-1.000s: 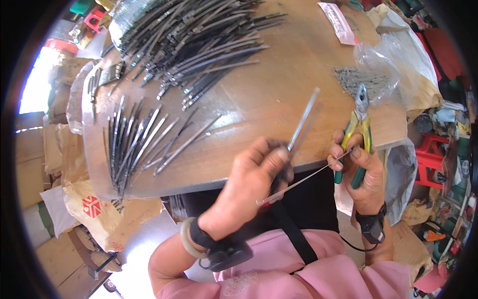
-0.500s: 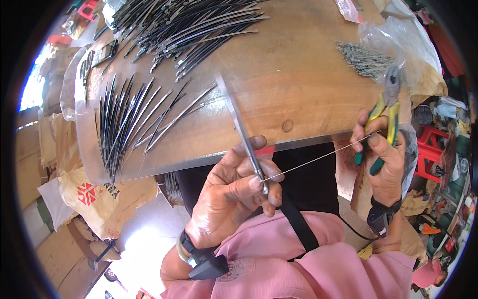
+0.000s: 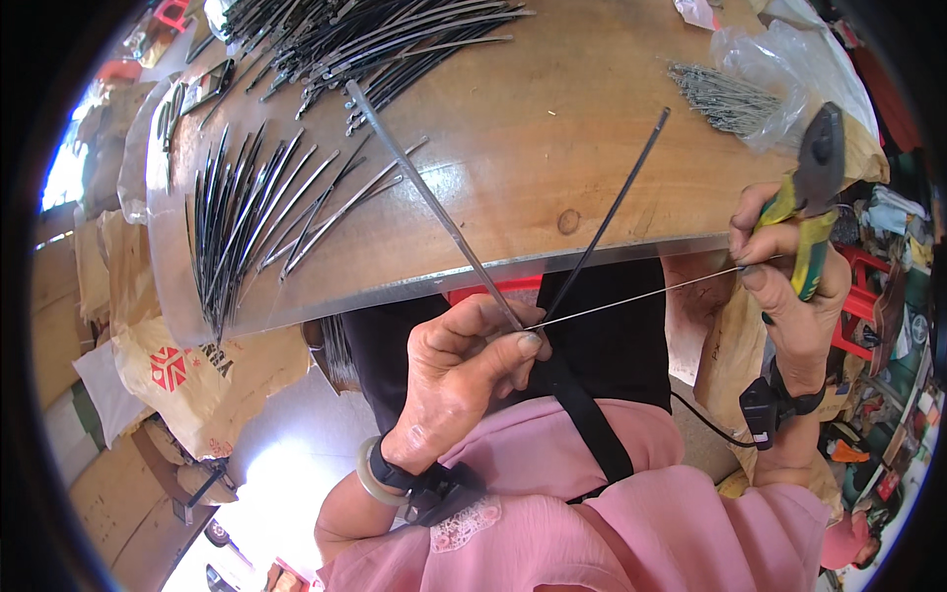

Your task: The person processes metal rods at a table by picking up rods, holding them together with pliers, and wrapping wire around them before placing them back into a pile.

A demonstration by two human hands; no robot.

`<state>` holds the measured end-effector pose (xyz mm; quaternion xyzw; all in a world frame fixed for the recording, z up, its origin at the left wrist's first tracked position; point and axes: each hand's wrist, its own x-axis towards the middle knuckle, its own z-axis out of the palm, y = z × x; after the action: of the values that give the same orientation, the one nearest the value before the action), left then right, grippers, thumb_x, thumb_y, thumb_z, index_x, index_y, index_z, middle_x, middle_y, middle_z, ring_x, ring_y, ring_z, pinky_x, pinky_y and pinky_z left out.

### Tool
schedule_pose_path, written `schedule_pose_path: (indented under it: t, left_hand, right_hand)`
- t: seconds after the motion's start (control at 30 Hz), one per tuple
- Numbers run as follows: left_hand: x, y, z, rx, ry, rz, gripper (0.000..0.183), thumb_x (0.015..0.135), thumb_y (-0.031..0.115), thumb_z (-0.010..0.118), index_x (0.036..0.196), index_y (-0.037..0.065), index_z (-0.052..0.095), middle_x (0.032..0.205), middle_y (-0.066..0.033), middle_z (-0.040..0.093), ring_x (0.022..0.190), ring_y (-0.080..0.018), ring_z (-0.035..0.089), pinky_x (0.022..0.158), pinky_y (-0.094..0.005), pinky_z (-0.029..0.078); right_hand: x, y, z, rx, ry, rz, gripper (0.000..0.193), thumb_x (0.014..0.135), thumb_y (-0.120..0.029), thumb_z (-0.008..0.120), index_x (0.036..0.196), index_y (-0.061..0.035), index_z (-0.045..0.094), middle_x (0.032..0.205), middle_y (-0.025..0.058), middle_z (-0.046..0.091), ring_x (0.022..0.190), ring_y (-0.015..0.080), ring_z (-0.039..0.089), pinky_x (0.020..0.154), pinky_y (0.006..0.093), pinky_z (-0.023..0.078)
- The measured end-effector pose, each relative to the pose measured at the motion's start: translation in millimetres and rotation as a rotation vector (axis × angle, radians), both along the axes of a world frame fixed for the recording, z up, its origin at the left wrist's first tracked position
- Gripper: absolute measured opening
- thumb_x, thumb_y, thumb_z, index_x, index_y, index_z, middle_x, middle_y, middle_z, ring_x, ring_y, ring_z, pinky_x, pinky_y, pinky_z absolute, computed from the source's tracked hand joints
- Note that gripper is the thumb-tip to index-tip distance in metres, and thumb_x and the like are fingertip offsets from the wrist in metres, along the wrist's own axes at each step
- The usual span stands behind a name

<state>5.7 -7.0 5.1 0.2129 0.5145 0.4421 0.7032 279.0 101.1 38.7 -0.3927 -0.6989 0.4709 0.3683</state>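
Note:
My left hand (image 3: 459,360) pinches the lower ends of two slim metal strips, which spread apart in a V above my lap. The grey strip (image 3: 424,192) leans left over the table, and the darker strip (image 3: 621,192) leans right. From the pinch a thin wire (image 3: 646,295) runs taut up to my right hand (image 3: 799,291), whose thumb and finger close on it. Cradled in that same hand are pliers (image 3: 822,163) with yellow-and-green handles, jaws pointing up. My left fingers hide where the strips and wire meet.
On the wooden table (image 3: 533,148) lie a fan of dark strips (image 3: 242,222), a bigger heap of strips (image 3: 365,44) at the far side, and a bundle of thin wires (image 3: 725,99) by clear plastic. A printed paper bag (image 3: 197,395) hangs at left; red stools (image 3: 858,296) stand right.
The strips, earlier almost overlapping in my left hand, now spread into a V. My right hand has moved outward to the right with the pliers and wire. My left hand has shifted slightly left.

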Motion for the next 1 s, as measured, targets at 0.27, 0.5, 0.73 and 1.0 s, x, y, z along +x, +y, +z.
schedule_pose_path:
  t: [0.27, 0.5, 0.73, 1.0]
  left_hand:
    - [1, 9, 0, -0.122, 0.013, -0.286, 0.009, 0.085, -0.004, 0.065, 0.093, -0.005, 0.067, 0.074, -0.0026, 0.065, 0.062, -0.0055, 0.053, 0.058, -0.0203, 0.044]
    - [-3, 6, 0, -0.169, 0.002, -0.281, 0.013, 0.086, -0.006, 0.063, 0.098, -0.005, 0.067, 0.074, -0.0039, 0.065, 0.057, -0.0060, 0.051, 0.052, -0.0205, 0.041]
    - [-9, 3, 7, -0.153, -0.013, -0.272, 0.044, 0.087, -0.011, 0.058, 0.130, -0.002, 0.057, 0.091, -0.0075, 0.068, 0.060, -0.0062, 0.053, 0.052, -0.0187, 0.041]
    - [-20, 29, 8, -0.044, 0.020, -0.347, 0.024, 0.089, -0.004, 0.059, 0.111, -0.002, 0.068, 0.096, -0.0076, 0.069, 0.084, -0.0135, 0.064, 0.078, -0.0266, 0.051]
  right_hand:
    - [-39, 10, 3, 0.524, -0.483, 0.289, 0.026, 0.061, -0.008, 0.075, 0.081, 0.0005, 0.060, 0.103, 0.0147, 0.058, 0.087, 0.0335, 0.057, 0.088, 0.0489, 0.038]
    - [-49, 10, -12, 0.465, -0.498, 0.365, 0.029, 0.057, -0.005, 0.075, 0.081, 0.0011, 0.060, 0.105, 0.0133, 0.057, 0.095, 0.0355, 0.052, 0.083, 0.0460, 0.042]
    - [-50, 8, -18, 0.455, -0.504, 0.381, 0.028, 0.056, -0.003, 0.072, 0.082, 0.0015, 0.060, 0.103, 0.0129, 0.056, 0.090, 0.0360, 0.048, 0.080, 0.0434, 0.043]
    - [-54, 3, -11, 0.492, -0.440, 0.404, 0.031, 0.050, -0.006, 0.068, 0.079, 0.0018, 0.060, 0.101, 0.0149, 0.056, 0.085, 0.0326, 0.051, 0.084, 0.0482, 0.037]
